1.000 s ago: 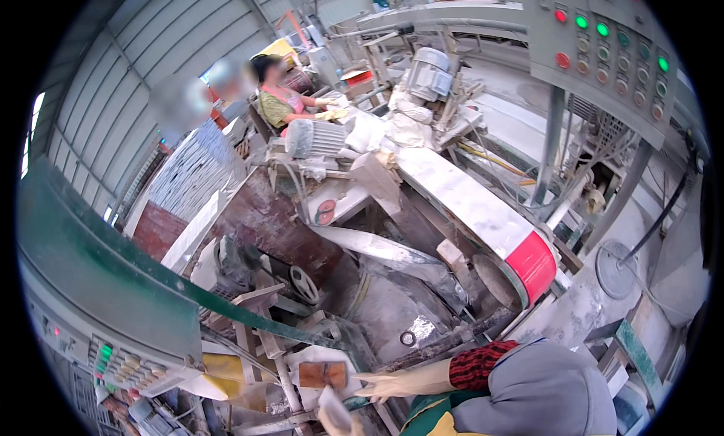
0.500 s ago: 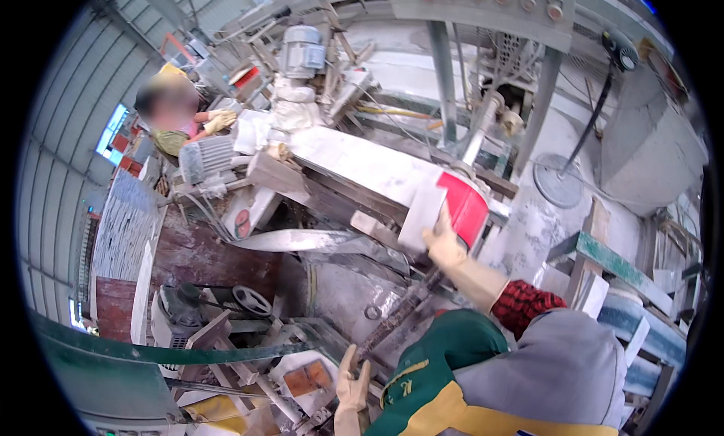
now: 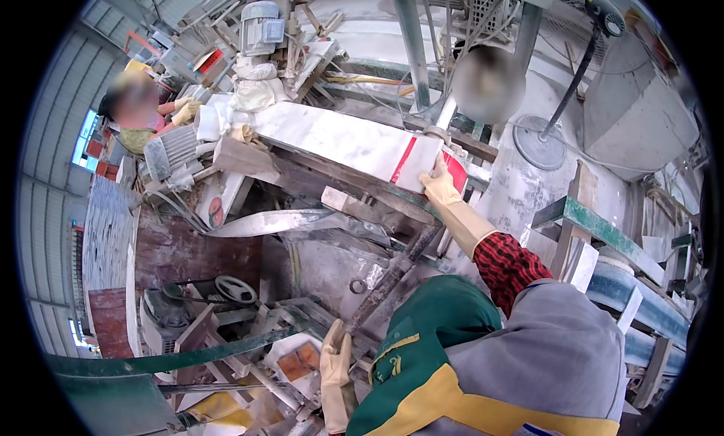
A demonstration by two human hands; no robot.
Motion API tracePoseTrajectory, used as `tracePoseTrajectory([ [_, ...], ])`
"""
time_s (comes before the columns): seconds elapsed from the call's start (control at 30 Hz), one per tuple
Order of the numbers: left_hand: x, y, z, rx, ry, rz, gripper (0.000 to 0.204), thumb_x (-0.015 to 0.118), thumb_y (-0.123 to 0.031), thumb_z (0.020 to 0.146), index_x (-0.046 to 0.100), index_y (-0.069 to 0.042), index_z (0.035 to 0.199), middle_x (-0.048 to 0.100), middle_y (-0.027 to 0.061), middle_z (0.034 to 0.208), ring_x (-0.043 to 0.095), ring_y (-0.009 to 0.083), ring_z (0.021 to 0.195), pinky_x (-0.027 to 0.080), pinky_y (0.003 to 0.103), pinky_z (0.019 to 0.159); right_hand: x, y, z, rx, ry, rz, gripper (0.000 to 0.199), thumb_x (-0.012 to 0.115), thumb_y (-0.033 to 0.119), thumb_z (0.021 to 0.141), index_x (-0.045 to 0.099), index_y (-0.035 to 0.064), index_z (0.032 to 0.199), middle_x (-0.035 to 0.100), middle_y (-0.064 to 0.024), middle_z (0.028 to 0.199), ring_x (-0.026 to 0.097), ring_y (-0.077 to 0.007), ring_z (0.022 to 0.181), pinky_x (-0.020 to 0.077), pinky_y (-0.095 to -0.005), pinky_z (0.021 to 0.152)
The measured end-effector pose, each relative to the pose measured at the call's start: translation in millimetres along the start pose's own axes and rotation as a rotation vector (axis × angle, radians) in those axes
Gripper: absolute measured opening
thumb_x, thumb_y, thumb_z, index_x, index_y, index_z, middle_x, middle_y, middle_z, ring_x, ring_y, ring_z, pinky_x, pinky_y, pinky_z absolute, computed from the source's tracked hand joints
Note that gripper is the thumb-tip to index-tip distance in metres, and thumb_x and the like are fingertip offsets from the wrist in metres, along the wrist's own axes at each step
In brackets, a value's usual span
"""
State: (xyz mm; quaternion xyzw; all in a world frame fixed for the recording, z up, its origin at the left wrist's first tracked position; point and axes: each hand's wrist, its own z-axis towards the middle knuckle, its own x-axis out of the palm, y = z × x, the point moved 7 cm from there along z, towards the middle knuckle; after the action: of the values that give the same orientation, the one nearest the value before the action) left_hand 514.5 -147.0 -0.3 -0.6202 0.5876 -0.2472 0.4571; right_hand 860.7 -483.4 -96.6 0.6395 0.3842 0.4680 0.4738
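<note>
A pale rectangular slab piece [image 3: 418, 161] lies on the red end section of a long white belt conveyor [image 3: 324, 131]. My right hand [image 3: 443, 185], in a cream rubber glove, grips the slab at its near right corner, fingers over its top face. A red strip of the belt shows along the slab's left side, and more red shows at the conveyor's rounded end. Lower down, my left hand [image 3: 336, 364], gloved alike, is held upright with its fingers stretched out and nothing in it. It is close to a dirty metal bar [image 3: 377, 289] but holds no part of it.
A co-worker's gloved hands [image 3: 185, 112] are at the conveyor's far left end, near a grey motor [image 3: 260, 29]. A handwheel [image 3: 236, 289] and a green curved rail [image 3: 181, 357] lie left of me. To the right stand a pole on a round base [image 3: 540, 142] and a green beam [image 3: 603, 236].
The slab has shifted from the conveyor's near edge inward, onto the red belt section, with my right hand on it. My left hand stays low and empty. The view has shifted slightly.
</note>
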Motion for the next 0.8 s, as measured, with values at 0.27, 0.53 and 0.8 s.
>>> tracePoseTrajectory([
  [0.27,-10,18,-5,-0.056,-0.066,-0.035,0.050,0.055,0.001,0.093,0.040,0.001,0.140,0.046,0.0140,0.141,0.044,0.0218,0.131,0.032,0.030,0.110,20,37,-18,0.269,0.008,-0.379,0.085,0.056,0.012,0.088,0.000,0.0054,0.152,0.064,-0.0153,0.104,0.064,-0.0215,0.081,0.0539,-0.0330,0.060],
  [0.53,-30,36,-15,-0.051,-0.106,-0.014,0.048,0.057,-0.011,0.095,0.042,0.000,0.139,0.050,0.0130,0.137,0.047,0.0191,0.127,0.035,0.030,0.107,20,43,-18,0.382,0.111,-0.886,0.082,0.055,0.038,0.086,0.012,0.0091,0.150,0.068,-0.0178,0.087,0.068,-0.0321,0.080,0.0521,-0.0458,0.068],
  [0.8,-134,117,-65,0.150,-0.546,0.123,0.052,0.054,-0.031,0.094,0.045,-0.004,0.137,0.057,0.0158,0.130,0.055,0.0277,0.118,0.044,0.035,0.100,55,29,-50,0.052,0.304,-0.507,0.057,0.052,0.023,0.097,0.028,0.0225,0.149,0.056,-0.0059,0.064,0.048,-0.0131,0.047,0.0429,-0.0255,0.044],
])
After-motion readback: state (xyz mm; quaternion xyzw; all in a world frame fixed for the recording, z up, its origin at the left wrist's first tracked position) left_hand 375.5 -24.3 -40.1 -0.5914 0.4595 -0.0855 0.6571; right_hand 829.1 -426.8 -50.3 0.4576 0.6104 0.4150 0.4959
